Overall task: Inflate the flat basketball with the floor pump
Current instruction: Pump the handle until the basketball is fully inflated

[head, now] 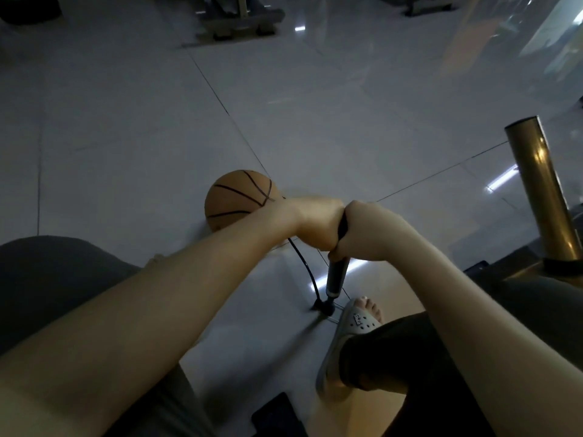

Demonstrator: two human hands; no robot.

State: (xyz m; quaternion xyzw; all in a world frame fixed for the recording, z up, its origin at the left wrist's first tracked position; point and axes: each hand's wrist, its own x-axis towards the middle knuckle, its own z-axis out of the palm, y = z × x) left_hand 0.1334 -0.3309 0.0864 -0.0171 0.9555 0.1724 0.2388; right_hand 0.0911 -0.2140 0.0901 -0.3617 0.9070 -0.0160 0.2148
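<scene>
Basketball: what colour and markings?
The basketball is orange-brown with dark seam lines; head view.

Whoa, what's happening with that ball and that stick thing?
Someone is pumping up a basketball that sits on the tiled floor. The left hand and right hand both grip the handle on top of the upright floor pump. A black hose runs from the pump's base toward the ball, but the left hand hides where it joins. A foot in a pale sandal is beside the base.
</scene>
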